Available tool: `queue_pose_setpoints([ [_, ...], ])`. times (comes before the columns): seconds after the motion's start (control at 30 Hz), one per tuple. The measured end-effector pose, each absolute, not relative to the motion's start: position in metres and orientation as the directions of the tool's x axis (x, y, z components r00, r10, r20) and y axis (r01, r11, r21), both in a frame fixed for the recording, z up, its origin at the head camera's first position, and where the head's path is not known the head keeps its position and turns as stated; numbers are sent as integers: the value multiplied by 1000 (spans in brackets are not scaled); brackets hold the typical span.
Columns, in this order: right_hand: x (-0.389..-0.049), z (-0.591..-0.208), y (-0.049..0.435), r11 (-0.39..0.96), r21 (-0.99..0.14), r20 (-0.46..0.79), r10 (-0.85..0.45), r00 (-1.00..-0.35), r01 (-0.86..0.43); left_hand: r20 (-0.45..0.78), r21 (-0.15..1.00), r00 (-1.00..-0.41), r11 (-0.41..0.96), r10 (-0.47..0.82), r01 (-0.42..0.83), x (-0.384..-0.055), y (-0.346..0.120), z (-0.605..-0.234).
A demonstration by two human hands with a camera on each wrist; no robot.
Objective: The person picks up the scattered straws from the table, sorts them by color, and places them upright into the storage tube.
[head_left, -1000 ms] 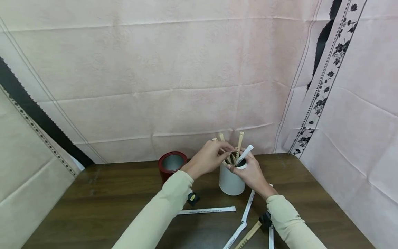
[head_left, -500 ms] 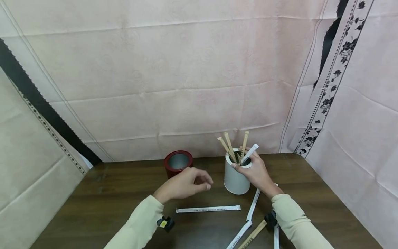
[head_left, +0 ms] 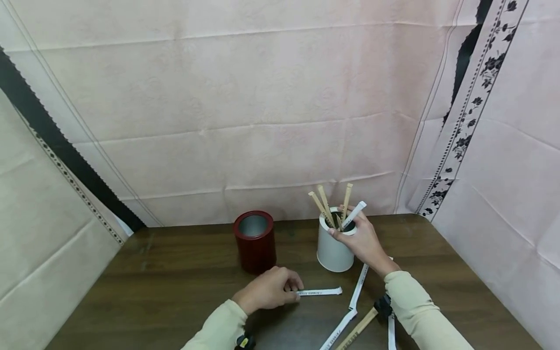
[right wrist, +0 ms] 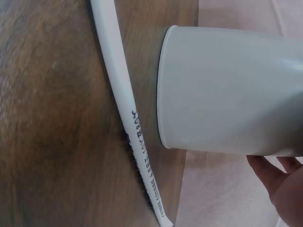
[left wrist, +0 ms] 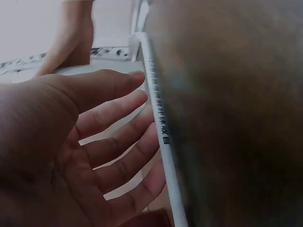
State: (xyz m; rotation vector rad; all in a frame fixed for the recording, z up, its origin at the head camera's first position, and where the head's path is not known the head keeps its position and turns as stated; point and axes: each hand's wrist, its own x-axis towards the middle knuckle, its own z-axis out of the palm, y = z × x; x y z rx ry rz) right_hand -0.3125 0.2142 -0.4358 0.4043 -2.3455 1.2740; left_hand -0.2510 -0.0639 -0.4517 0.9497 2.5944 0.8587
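My left hand (head_left: 271,289) is low over the table at the left part of a white paper-wrapped straw (head_left: 321,292). In the left wrist view the fingers are spread and gently bent, fingertips right at the straw (left wrist: 161,123), which carries dark print. With thumb and fingers around the rim, my right hand (head_left: 363,243) holds an upright white cup (head_left: 330,253). Several tan wrapped straws (head_left: 323,200) and a white wrapped straw (head_left: 355,214) lean inside it. The cup's side (right wrist: 227,90) fills much of the right wrist view, fingers at its lower edge.
A dark red cup (head_left: 256,250) stands left of the white one. Toward the front right lie a bent white wrapped straw (head_left: 339,328), a tan one (head_left: 358,330) and another white one (head_left: 391,333), partly under the right forearm. Pale cloth (head_left: 262,97) hangs behind the brown table (head_left: 175,282).
My left hand has left the white cup's mouth and come down and toward me to the white straw on the table. The right hand has stayed on the white cup.
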Motion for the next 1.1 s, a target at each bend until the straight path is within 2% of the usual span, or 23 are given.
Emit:
queue_pose_setpoints([
  [0.2, -312, -436, 214, 547, -711, 499, -49, -865, -442, -2, 467, -786, 695, 618, 546, -247, -51, -460],
  [0.4, -311, -437, 213, 539, -710, 514, -43, -857, -453, -8, 446, -788, 707, 616, 549, -244, -48, -460],
  [0.47, -311, -438, 214, 538, -708, 518, -44, -855, -457, 4, 402, -765, 700, 644, 591, -243, -48, -461],
  [0.63, -312, -439, 213, 521, -722, 509, -48, -860, -456, 67, 212, -663, 639, 746, 740, -241, -49, -462],
  [0.7, -312, -438, 212, 517, -724, 507, -49, -861, -456, 88, 191, -646, 623, 758, 758, -240, -50, -462],
  [0.77, -312, -438, 212, 524, -718, 512, -48, -858, -458, 104, 221, -657, 626, 747, 747, -240, -51, -460],
  [0.9, -312, -436, 213, 541, -702, 525, -44, -850, -462, 138, 352, -717, 643, 683, 680, -242, -53, -450],
  [1.1, -313, -437, 214, 540, -697, 532, -50, -845, -471, 231, 533, -786, 601, 573, 595, -245, -55, -412],
])
